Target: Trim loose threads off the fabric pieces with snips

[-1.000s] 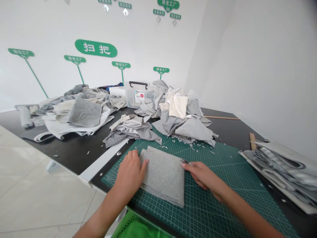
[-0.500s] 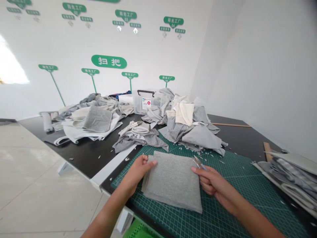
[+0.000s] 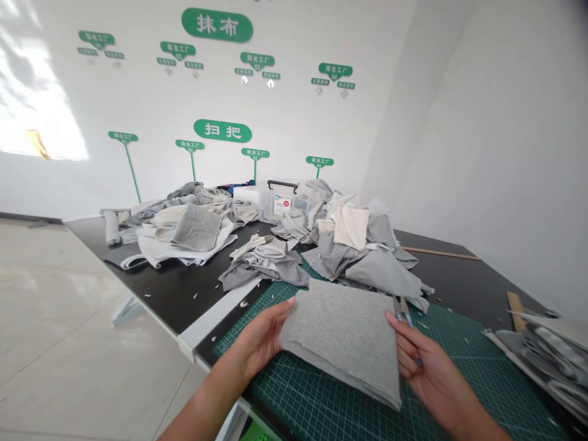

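Note:
A folded stack of grey knit fabric [image 3: 342, 343] lies across the green cutting mat [image 3: 312, 398], its near corner pointing down and right. My left hand [image 3: 261, 340] presses against its left edge, with the fingertips reaching the top layer. My right hand [image 3: 427, 361] is at the right edge, and its fingers curl around a pair of small scissors [image 3: 401, 310] with blue handles. The scissor blades stick up past my fingers beside the fabric. The stack seems raised slightly between my hands.
Heaps of grey and cream fabric and a clear plastic box [image 3: 280, 202] stand on the black table [image 3: 174, 294] beyond the mat. Striped fabric pieces [image 3: 546, 361] lie at the right, near a wooden strip [image 3: 517, 310]. Scraps dot the table and mat.
The view has tilted upward. Both hands have come closer to the stack's sides, and the fabric now appears lifted and tilted between them. The scissors stay in my right hand.

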### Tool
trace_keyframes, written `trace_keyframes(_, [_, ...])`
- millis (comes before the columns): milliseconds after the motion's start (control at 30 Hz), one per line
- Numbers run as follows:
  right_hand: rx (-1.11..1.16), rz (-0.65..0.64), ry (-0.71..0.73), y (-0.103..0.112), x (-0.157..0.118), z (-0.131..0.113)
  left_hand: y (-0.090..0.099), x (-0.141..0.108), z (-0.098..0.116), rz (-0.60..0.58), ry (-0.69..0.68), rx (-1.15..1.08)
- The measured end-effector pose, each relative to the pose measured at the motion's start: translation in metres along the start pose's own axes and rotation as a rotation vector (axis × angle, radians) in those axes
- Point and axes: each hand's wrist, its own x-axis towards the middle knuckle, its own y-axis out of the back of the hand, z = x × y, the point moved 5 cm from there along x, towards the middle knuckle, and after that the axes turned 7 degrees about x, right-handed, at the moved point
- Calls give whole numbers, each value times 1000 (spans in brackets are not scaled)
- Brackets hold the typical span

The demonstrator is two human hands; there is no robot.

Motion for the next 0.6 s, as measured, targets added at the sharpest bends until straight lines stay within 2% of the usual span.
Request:
trace_keyframes(133, [-56, 16, -14, -5, -6, 0, -14, -12, -5, -145, 162, 36])
trace_keyframes(200, [-130, -7, -51, -9, -9, 4, -16, -18, -6, -148, 185, 132])
trace_keyframes(233, [-166, -30, -70, -10, -9, 7, -15, -20, -4, -113, 155, 193])
trace_keyframes(333, [-210, -75, -102, -9, -4, 16, -5, -24, 15, 67, -12, 355])
trace_keyframes(467, [-220, -23, -206, 9, 10, 30, 11, -30, 56, 295, -282, 437])
trace_keyframes(533, [-236, 1, -260, 18, 17, 36, 20, -37, 82, 450, -479, 456])
trace_keyframes(600, [-238, 3, -290, 25, 21, 41, 26, -53, 110, 670, -733, 508])
